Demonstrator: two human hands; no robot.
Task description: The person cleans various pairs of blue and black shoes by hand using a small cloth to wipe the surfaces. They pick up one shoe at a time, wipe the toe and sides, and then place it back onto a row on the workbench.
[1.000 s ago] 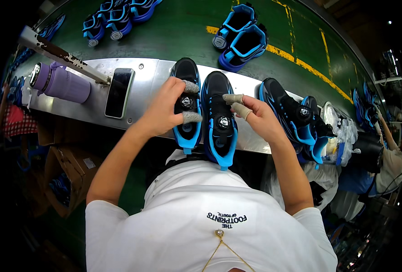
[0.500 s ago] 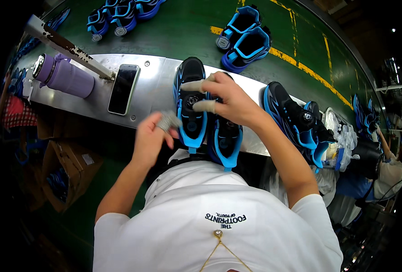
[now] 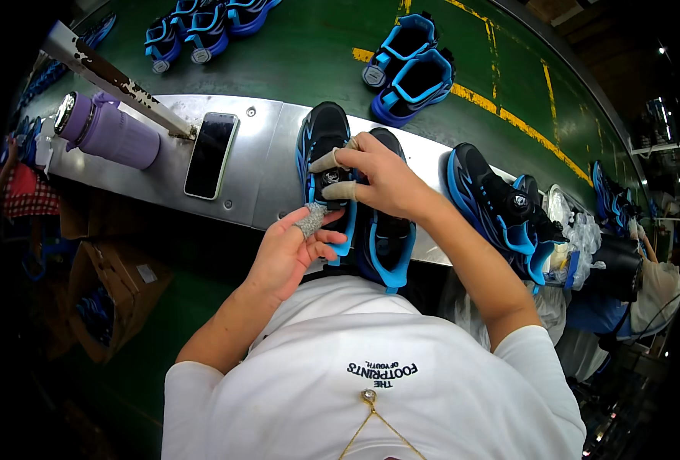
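A black and blue sneaker (image 3: pixel 326 123) with a round dial (image 3: pixel 330 178) on its tongue stands on the metal ledge, toe pointing away from me. My right hand (image 3: pixel 386 178) reaches over from the right, its thumb and fingers, in beige finger covers, bent around the dial. At the shoe's opening, my left hand (image 3: pixel 286 249) pinches the tongue area; a grey wrap covers one finger. What exactly lies between those fingertips is partly hidden. Close on the right stands a matching sneaker (image 3: pixel 389 253), partly under my right hand.
Left on the ledge (image 3: pixel 267 153) lie a phone (image 3: pixel 212 156) and a purple tumbler (image 3: pixel 117 132) beside a chipped metal post (image 3: pixel 117 80). More sneakers (image 3: pixel 481 192) stand to the right. Beyond, a green surface carries further pairs (image 3: pixel 412 77). An open carton (image 3: pixel 117 291) sits lower left.
My left hand has moved right and up onto the sneaker's opening, where its fingers now pinch. My right hand has shifted slightly down, staying around the dial.
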